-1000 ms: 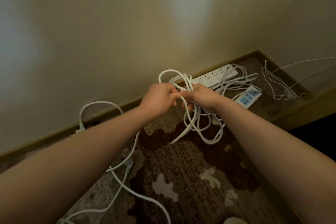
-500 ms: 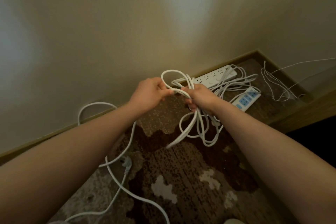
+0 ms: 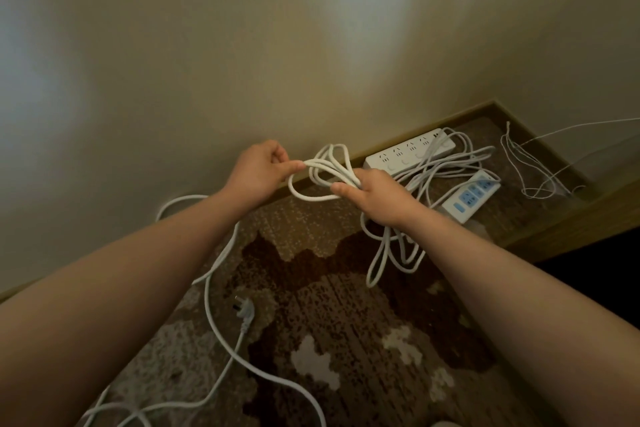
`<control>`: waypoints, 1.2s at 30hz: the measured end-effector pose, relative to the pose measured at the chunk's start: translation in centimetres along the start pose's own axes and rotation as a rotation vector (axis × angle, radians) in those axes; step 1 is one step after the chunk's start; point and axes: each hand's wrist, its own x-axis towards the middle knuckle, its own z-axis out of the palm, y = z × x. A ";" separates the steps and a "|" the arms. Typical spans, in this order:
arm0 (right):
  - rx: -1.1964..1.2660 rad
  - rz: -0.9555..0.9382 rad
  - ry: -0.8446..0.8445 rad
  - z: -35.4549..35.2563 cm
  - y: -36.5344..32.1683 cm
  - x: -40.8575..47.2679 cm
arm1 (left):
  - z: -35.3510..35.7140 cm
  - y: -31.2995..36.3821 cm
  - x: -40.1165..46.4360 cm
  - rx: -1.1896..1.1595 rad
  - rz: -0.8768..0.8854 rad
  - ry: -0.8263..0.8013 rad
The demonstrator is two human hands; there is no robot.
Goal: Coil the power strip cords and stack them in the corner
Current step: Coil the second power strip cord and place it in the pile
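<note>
1. Right hand (image 3: 375, 199) has its fingers curled round a bundle of white cord loops (image 3: 327, 172), held up above the carpet (image 3: 346, 322) near the skirting board (image 3: 408, 130). A few loops droop below that hand, closer to me.
2. Left hand (image 3: 258, 172) pinches one strand of the same cord between thumb and fingertips, just left of the bundle, looks like it's feeding the next turn in.
3. The slack (image 3: 221, 322) runs from the left hand down across the carpet on the near left, and a plug (image 3: 244, 310) lies there on the floor beside it. Can't tell if that plug belongs to this cord.
4. Far right, in the corner: a white power strip (image 3: 398, 158) against the skirting, and one with blue sockets (image 3: 472, 196) just nearer, their cords (image 3: 450, 166) loose in a mess around them. Thin wires (image 3: 533, 180) sit further right, separate.
5. My take on doing this bit well: keep each new loop about the same size as the ones already held, lay it flat against the bundle instead of crossing over, and let the strand slide through the left fingers so twists work out.
6. Watch the drooping loops; I'd guess they could snag the strip cords behind if the bundle gets lowered.
7. Lots of slack left, so coiling isn't done.
</note>
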 end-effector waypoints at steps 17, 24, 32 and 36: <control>0.232 0.005 -0.045 -1.3 1.4 -2.0 | -2.1 -0.7 0.2 -0.113 -0.073 -0.001; 0.383 0.096 0.106 -1.7 2.2 -1.5 | -2.1 -1.9 -0.7 -0.100 -0.069 -0.226; 0.497 0.378 0.453 -4.2 4.8 -0.9 | -3.7 -3.9 -3.2 -0.045 0.009 -0.395; 0.479 0.467 0.562 -4.5 5.3 -0.6 | -5.5 -4.9 -3.0 -0.014 0.030 -0.380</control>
